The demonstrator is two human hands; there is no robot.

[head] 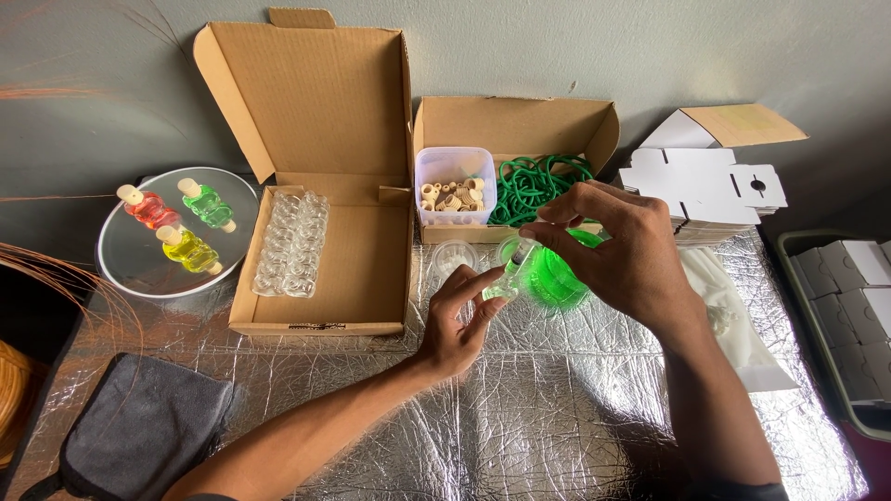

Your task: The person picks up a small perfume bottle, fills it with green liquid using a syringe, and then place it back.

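My left hand (458, 320) holds a small clear glass bottle (502, 286) by its neck, between thumb and fingers, above the silver foil table (520, 408). My right hand (620, 250) grips a clear container of green liquid (554, 276), tilted with its mouth toward the small bottle. The two touch or nearly touch at the small bottle's top. Just behind the bottle lies a round clear lid or cup (454, 256).
An open cardboard box (362, 264) holds rows of empty glass bottles (290, 243). A second box (515, 125) holds a tub of wooden caps (454, 186) and green cord (534, 181). Three filled bottles lie on a round mirror tray (139, 269). Flat white cartons (710, 181) at right; grey cloth (139, 431) front left.
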